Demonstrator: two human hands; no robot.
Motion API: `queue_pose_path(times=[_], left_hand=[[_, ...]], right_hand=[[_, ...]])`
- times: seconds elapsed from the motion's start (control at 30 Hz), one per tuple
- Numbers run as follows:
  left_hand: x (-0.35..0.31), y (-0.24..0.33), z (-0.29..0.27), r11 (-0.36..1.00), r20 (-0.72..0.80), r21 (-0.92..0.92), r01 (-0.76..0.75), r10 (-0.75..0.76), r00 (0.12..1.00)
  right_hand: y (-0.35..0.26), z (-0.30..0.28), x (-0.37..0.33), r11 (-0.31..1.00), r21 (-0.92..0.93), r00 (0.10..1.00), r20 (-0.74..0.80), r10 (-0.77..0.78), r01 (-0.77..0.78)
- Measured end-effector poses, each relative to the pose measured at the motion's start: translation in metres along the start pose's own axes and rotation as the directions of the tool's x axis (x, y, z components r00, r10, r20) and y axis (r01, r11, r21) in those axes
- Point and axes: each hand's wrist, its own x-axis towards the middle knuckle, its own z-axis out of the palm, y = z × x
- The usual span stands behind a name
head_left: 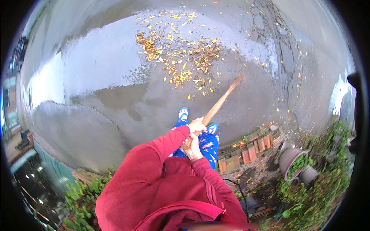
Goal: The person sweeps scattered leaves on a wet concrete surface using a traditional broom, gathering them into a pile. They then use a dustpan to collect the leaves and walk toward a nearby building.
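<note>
Both my hands are closed around a brown stick broom (pixel 220 103), a bundle of thin sticks that reaches forward and to the right. My left hand (pixel 197 126) grips it farther along. Nearer my body, my right hand (pixel 193 149) wraps the handle end. The broom's tip touches or hovers just over the wet pavement; I cannot tell which. Ahead of it and to the left lie scattered yellow and brown leaves (pixel 185 61), with a denser brown clump (pixel 149 46) at their left side.
Wet grey pavement (pixel 115 134) spreads around my feet in blue sandals (pixel 184 112). A crack (pixel 287 57) runs along the right. Upright bricks (pixel 252 152) edge a plant bed at the lower right, where a tipped pot (pixel 292 163) lies. Green plants (pixel 86 196) grow at the lower left.
</note>
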Motion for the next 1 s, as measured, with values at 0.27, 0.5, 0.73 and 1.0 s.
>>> queue_pose_path(times=[0.27, 0.5, 0.73, 1.0], left_hand=[[-0.055, 0.009, -0.099, 0.99, -0.353, -0.138, -0.017, -0.033, 0.935], [-0.166, -0.002, -0.125, 0.592, -0.38, -0.76, -0.269, -0.07, 0.922], [-0.233, -0.094, -0.086, 0.171, -0.466, -0.885, -0.433, -0.334, 0.819], [-0.232, -0.229, -0.023, -0.035, -0.38, -0.834, -0.55, -0.686, 0.62]], right_hand=[[0.019, 0.056, 0.014, 0.931, -0.317, 0.979, 0.037, 0.2, -0.179], [0.067, 0.083, -0.037, 0.694, -0.718, 0.919, 0.232, 0.319, -0.06], [0.087, 0.086, -0.061, 0.014, -0.974, 0.68, -0.148, 0.718, -0.226], [-0.07, 0.108, 0.065, -0.34, -0.879, 0.87, 0.15, 0.47, 0.336]])
